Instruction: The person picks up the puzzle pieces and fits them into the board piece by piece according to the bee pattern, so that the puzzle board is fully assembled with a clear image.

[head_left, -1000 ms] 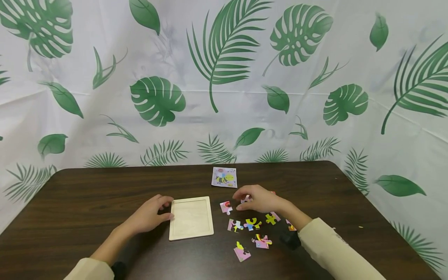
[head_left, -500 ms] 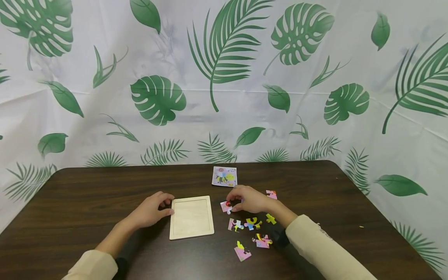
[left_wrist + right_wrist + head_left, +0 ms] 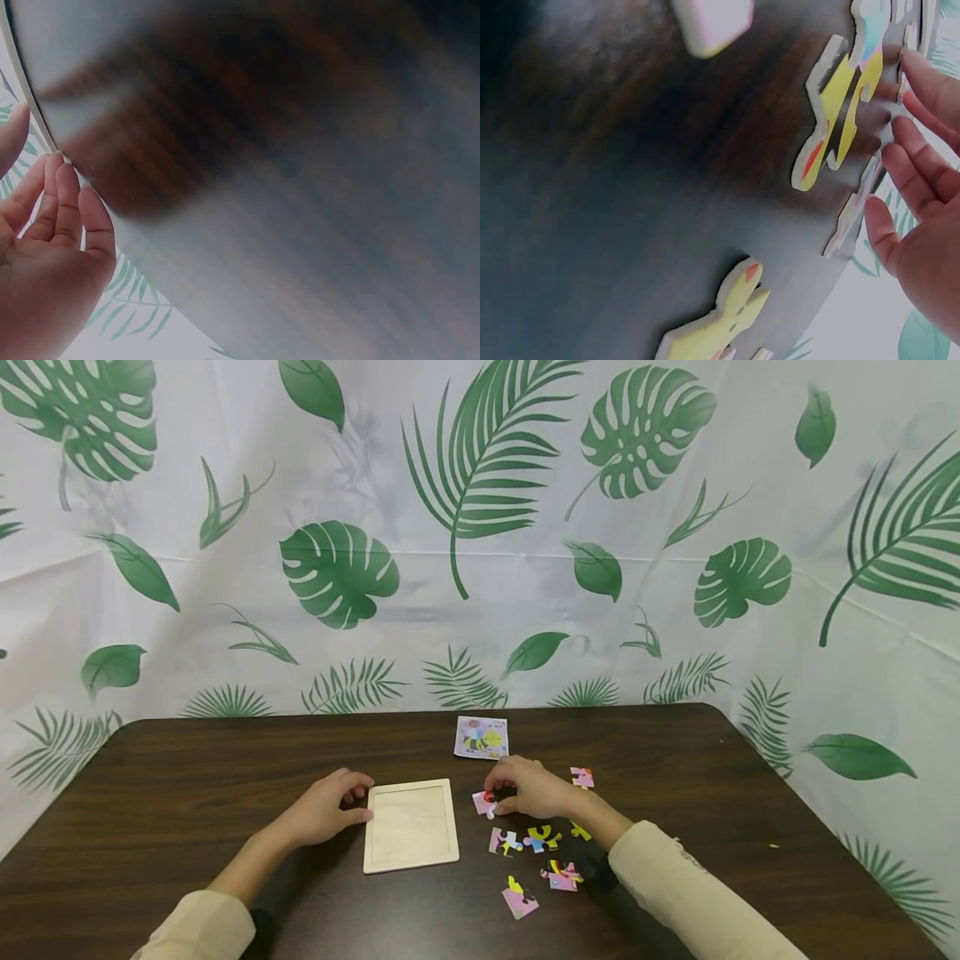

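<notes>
In the head view my left hand (image 3: 326, 810) touches the left edge of a shallow square wooden puzzle tray (image 3: 411, 863) with thumb and fingertips. The left wrist view shows those fingers (image 3: 69, 202) fairly straight, thumb apart. To the tray's right, my right hand (image 3: 532, 791) pinches a pink jigsaw piece (image 3: 482, 803) with a red spot between thumb and forefinger, low over the table. Its other fingers (image 3: 907, 169) are loosely bent in the right wrist view. Near that hand lie several loose pieces, among them a yellow-and-blue piece (image 3: 542, 839) and a pink-and-yellow corner piece (image 3: 519, 900).
A printed bee picture card (image 3: 481, 737) lies at the back of the dark wooden table (image 3: 225, 760). One pink piece (image 3: 582, 777) sits beyond the right wrist. A white curtain (image 3: 480, 635) with green leaves hangs behind the table.
My right hand has moved left to the red-spotted jigsaw piece, and its fingertips have closed on it. The left hand stays at the tray's edge with barely any shift.
</notes>
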`<state>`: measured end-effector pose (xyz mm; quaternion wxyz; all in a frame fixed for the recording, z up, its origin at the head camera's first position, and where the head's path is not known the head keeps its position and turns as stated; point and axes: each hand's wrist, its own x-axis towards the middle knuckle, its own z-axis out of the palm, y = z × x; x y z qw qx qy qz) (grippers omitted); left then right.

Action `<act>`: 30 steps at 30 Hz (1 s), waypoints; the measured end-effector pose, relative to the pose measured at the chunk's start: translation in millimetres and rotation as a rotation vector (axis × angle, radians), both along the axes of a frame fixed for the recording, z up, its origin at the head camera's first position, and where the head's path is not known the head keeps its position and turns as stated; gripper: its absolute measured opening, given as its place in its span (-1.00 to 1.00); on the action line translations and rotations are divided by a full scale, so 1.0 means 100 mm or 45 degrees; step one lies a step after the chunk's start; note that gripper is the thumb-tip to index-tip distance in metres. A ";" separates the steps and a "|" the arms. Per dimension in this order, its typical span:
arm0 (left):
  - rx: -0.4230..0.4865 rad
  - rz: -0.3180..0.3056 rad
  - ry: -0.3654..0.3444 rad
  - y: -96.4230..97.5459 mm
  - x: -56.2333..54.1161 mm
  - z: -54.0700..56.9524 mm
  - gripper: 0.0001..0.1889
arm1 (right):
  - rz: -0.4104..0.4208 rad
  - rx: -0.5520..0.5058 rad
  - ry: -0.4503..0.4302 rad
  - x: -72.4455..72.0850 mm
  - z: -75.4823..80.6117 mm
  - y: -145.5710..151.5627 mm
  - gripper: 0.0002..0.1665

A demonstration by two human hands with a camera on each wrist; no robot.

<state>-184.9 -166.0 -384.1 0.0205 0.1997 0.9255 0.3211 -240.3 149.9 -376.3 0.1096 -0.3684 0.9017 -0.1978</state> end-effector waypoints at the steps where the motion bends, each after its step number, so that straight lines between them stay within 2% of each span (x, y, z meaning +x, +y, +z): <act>1: 0.000 0.000 0.002 0.00 0.00 0.00 -0.65 | -0.001 0.004 0.008 0.00 0.00 0.00 -0.77; 13: 0.003 -0.013 0.003 0.00 0.00 -0.01 -0.66 | -0.011 0.023 0.013 0.04 0.04 -0.03 -0.80; 22: -0.006 -0.017 0.003 0.00 0.00 0.00 -0.65 | 0.008 0.031 0.018 0.02 0.04 -0.03 -0.80; 30: -0.013 -0.028 0.018 0.00 0.01 0.00 -0.65 | 0.027 -0.049 0.024 -0.06 0.09 -0.07 -0.78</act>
